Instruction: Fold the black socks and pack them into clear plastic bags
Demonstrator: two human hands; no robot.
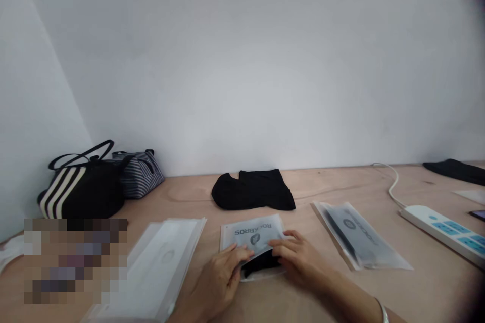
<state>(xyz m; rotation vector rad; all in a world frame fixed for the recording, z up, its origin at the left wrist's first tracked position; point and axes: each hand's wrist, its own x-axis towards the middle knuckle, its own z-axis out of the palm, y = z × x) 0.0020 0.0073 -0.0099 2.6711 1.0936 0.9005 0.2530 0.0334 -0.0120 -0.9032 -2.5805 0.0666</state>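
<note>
The bag in front of you (252, 232) is frosted, semi-clear plastic with a matt finish, and the black cloth (261, 264) at its mouth looks soft and matt. Your worktop (341, 184) is smooth plywood, the power strip (435, 229) smooth white plastic, your bracelet (383, 310) shiny metal.

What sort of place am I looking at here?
Likely a makeshift packing station: a plywood workbench, a stack of frosted plastic bags, and RockBros-printed pouches beside a power strip.
</note>
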